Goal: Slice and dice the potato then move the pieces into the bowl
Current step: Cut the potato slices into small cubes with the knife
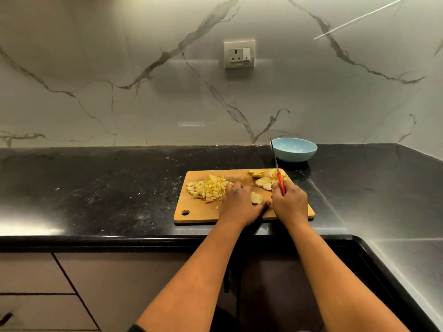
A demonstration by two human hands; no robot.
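Potato slice (256,198) on the cutting board (201,212), between the two hands near the board's front edge.

The left hand (238,204) lies palm down on the board with its fingers curled at the slice's left side; whether it grips or only steadies the slice cannot be told. The right hand (290,203), just right of the slice, is closed around the red handle of a knife (278,172), whose blade points away toward the board's far edge. Left of the left hand, a heap of diced potato (208,188) sits mid-board. Further slices (263,182) lie at the board's far right corner, under the knife. Beyond that corner a light blue bowl (294,149) stands on the black counter (96,188) near its back edge.
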